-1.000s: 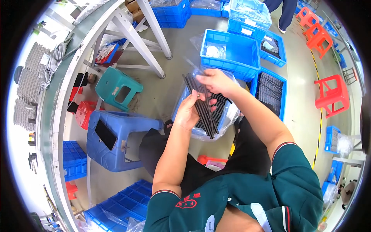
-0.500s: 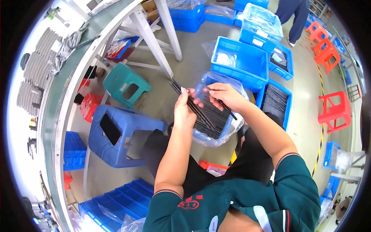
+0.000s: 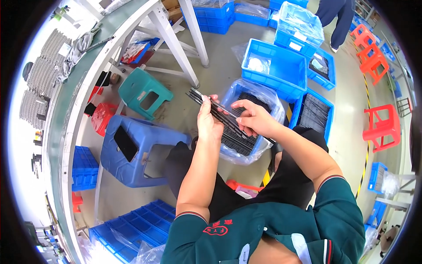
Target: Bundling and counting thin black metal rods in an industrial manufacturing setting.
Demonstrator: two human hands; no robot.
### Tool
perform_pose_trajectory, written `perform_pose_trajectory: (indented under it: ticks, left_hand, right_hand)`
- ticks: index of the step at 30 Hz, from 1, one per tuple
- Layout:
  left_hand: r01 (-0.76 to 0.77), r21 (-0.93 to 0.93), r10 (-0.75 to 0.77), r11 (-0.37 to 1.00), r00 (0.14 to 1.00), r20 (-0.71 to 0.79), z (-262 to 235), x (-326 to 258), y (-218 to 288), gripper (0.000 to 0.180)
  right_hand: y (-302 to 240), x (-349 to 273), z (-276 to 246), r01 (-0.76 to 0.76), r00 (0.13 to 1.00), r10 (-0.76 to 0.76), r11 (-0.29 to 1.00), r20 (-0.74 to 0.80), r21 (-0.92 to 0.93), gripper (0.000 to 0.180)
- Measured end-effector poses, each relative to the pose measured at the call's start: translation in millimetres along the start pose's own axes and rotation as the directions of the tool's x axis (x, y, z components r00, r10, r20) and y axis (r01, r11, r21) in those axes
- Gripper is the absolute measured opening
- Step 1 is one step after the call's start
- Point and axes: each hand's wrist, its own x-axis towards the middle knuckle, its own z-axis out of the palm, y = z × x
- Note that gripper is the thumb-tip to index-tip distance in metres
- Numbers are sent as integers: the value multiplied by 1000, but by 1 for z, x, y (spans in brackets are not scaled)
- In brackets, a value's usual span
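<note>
My left hand [image 3: 210, 122] is closed around a bundle of thin black rods [image 3: 194, 95], which slants from upper left to lower right. At the bundle's lower right, my right hand [image 3: 258, 119] has its thumb and fingers pinched on one thin dark rod lying along the others; the fingers partly hide it. Beneath both hands stands a blue bin lined with a clear plastic bag [image 3: 276, 105]. Rows of similar black rods [image 3: 239, 144] lie inside it.
An open blue crate [image 3: 281, 68] stands beyond the bin, beside a crate of dark rods [image 3: 315, 112]. At left are a blue stool [image 3: 151, 132] with a black phone [image 3: 125, 144] on it, a green stool [image 3: 145, 92] and a long workbench [image 3: 66, 110]. Red stools [image 3: 381, 125] stand at right.
My right hand has moved down and slightly left, bringing its rod from above the bundle to lie along it. The left hand keeps its hold on the bundle.
</note>
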Motion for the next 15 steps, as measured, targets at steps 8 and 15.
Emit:
perform_pose_trajectory:
  ticks: [8, 15]
  left_hand:
    - [-17, 112, 21, 994, 999, -36, 2, -2, -7, 29]
    - [118, 288, -149, 950, 985, 87, 12, -17, -21, 36]
  right_hand:
    - [1, 8, 5, -19, 998, -9, 921, 69, 389, 43]
    - [4, 28, 11, 106, 986, -84, 981, -143, 160, 37]
